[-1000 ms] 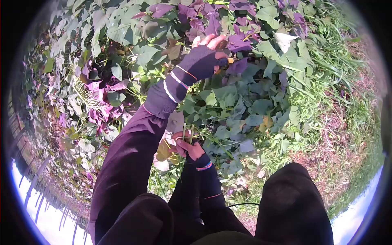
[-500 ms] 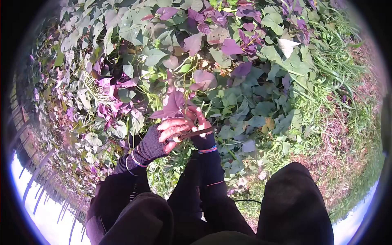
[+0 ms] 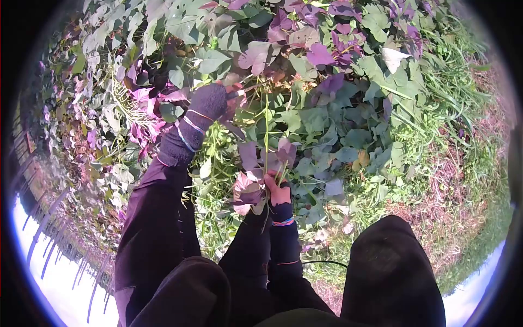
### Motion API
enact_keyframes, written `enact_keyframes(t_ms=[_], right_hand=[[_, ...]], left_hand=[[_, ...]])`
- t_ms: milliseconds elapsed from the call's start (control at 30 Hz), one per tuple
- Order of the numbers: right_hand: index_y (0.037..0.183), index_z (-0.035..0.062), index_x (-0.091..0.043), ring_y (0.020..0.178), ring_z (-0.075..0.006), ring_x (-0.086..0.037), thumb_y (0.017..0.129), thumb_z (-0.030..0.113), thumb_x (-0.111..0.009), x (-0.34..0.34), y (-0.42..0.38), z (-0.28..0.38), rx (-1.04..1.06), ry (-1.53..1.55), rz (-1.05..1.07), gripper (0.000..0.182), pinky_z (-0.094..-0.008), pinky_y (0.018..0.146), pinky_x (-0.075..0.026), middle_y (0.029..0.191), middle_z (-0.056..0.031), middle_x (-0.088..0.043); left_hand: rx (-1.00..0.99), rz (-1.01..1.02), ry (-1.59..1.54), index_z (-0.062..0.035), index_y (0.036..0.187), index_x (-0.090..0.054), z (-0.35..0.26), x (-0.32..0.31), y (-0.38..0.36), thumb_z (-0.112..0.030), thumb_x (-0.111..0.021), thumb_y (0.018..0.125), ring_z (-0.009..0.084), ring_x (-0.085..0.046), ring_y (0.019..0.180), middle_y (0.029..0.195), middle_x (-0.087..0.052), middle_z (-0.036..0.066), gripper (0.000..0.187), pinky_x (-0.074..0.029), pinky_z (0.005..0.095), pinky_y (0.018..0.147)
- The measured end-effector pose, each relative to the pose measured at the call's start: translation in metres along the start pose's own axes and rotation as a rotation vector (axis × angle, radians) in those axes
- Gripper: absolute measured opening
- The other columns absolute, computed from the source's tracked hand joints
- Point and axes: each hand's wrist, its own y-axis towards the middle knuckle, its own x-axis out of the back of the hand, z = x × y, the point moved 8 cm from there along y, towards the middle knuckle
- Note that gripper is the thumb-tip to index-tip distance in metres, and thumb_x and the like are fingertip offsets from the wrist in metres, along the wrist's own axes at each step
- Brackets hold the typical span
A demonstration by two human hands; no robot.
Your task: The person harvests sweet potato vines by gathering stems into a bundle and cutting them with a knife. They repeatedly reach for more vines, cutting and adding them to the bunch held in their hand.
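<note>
My right hand (image 3: 279,192) is closed around several sweet potato vine cuttings (image 3: 267,139). Their thin green stems rise above the fingers, and purple leaves (image 3: 248,188) hang to the left of the hand. Farther forward, my left hand (image 3: 233,94) reaches into the leafy vines, its fingers bent and partly hidden by its dark knit sleeve (image 3: 199,117). A dark, narrow, blade-like tool (image 3: 236,94) shows at those fingers; its full shape is hidden. Green and purple leaves surround the left hand.
A dense bed of sweet potato vines (image 3: 332,125) spreads ahead. Tall grass (image 3: 457,71) and dry straw (image 3: 447,180) border it on the right. My dark-clothed knees (image 3: 389,261) frame the bottom, and a thin black cable (image 3: 327,262) runs between them.
My hands have separated. The left moved forward into the vines with the dark tool, while the right drew back slightly toward me with the purple-leaved cuttings.
</note>
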Motion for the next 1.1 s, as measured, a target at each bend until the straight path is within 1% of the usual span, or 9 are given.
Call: enact_keyframes(t_ms=[133,200,367,467,533,800,933,1000,1100], right_hand=[[0.097,-0.0015,-0.05,0.066,-0.0118,-0.056,0.078,0.006,-0.056,0.002,-0.022,0.014,0.109,-0.096,0.004,0.021,-0.0224,0.059,-0.044,0.075,-0.0068,-0.058],[0.098,-0.0015,-0.05,0.067,-0.0117,-0.056,0.078,0.004,-0.055,0.019,-0.029,0.009,0.099,-0.159,-0.019,0.021,-0.0226,0.06,-0.043,0.076,-0.0068,-0.058],[0.097,0.0003,-0.052,0.065,-0.0102,-0.056,0.077,0.001,-0.054,0.038,-0.061,0.018,0.13,-0.291,-0.004,0.02,-0.0214,0.057,-0.043,0.074,-0.0057,-0.059],[0.095,0.0005,-0.051,0.064,-0.0108,-0.055,0.078,0.002,-0.054,0.029,-0.067,0.015,0.157,-0.253,-0.017,0.017,-0.0221,0.057,-0.043,0.072,-0.0054,-0.058],[0.093,0.0,-0.051,0.064,-0.0108,-0.054,0.078,0.003,-0.055,0.002,-0.066,0.017,0.293,-0.346,0.1,0.016,-0.0227,0.057,-0.043,0.072,-0.0054,-0.057],[0.097,0.0046,-0.052,0.069,-0.011,-0.053,0.08,0.007,-0.052,-0.056,-0.038,0.01,0.623,-0.682,0.161,0.016,-0.0234,0.058,-0.042,0.085,-0.0057,-0.055],[0.103,0.0042,-0.049,0.078,-0.0146,-0.055,0.084,0.014,-0.051,-0.017,-0.012,0.045,0.265,0.179,-0.032,0.022,-0.0274,0.061,-0.049,0.095,-0.0077,-0.053],[0.112,0.0044,-0.043,0.085,-0.0208,-0.056,0.084,0.015,-0.05,-0.025,-0.009,0.073,0.304,0.171,0.035,0.031,-0.0336,0.065,-0.052,0.103,-0.0098,-0.049],[0.115,0.0036,-0.038,0.086,-0.024,-0.056,0.082,0.012,-0.05,-0.044,-0.002,0.07,0.046,0.44,0.254,0.036,-0.0351,0.066,-0.052,0.112,-0.0127,-0.047]], left_hand=[[-0.22,0.068,0.027,-0.0177,0.087,-0.062,-0.026,-0.016,0.037,-0.036,-0.059,0.07,0.0271,-0.058,0.069,0.074,-0.057,0.011,0.026,-0.045,0.0392,0.06],[-0.011,0.379,0.041,-0.0186,0.081,-0.063,0.012,-0.059,0.028,-0.036,-0.059,0.067,0.0263,-0.057,0.071,0.075,-0.056,0.009,0.022,-0.046,0.0376,0.061],[0.416,0.232,0.11,-0.0117,0.09,-0.059,0.103,-0.016,-0.032,-0.034,-0.058,0.073,0.0306,-0.058,0.065,0.072,-0.057,0.012,0.028,-0.047,0.0373,0.064],[-0.229,-0.195,0.343,-0.0092,0.091,-0.058,0.025,0.036,-0.065,-0.035,-0.06,0.073,0.0296,-0.058,0.069,0.077,-0.058,0.013,0.032,-0.047,0.0375,0.063],[0.567,0.097,-0.468,-0.007,0.093,-0.056,0.002,0.033,-0.085,-0.036,-0.059,0.074,0.0271,-0.058,0.073,0.08,-0.059,0.012,0.035,-0.046,0.0352,0.064],[0.453,-0.395,-0.987,-0.0068,0.107,-0.048,-0.05,0.009,-0.101,-0.017,-0.058,0.075,0.02,-0.057,0.071,0.08,-0.056,0.012,0.035,-0.045,0.0298,0.065],[0.202,-0.116,-0.82,-0.0096,0.11,-0.048,-0.091,0.059,-0.084,-0.01,-0.051,0.074,0.0254,-0.058,0.077,0.092,-0.057,0.013,0.037,-0.046,0.0313,0.068],[0.009,0.313,-0.86,-0.0128,0.108,-0.051,-0.126,0.047,-0.09,-0.014,-0.054,0.072,0.0292,-0.056,0.084,0.097,-0.057,0.01,0.036,-0.045,0.0359,0.074],[-0.388,0.203,-0.717,-0.0148,0.101,-0.055,-0.157,0.038,-0.097,-0.021,-0.061,0.069,0.0245,-0.052,0.095,0.1,-0.057,0.003,0.033,-0.036,0.0382,0.085]])
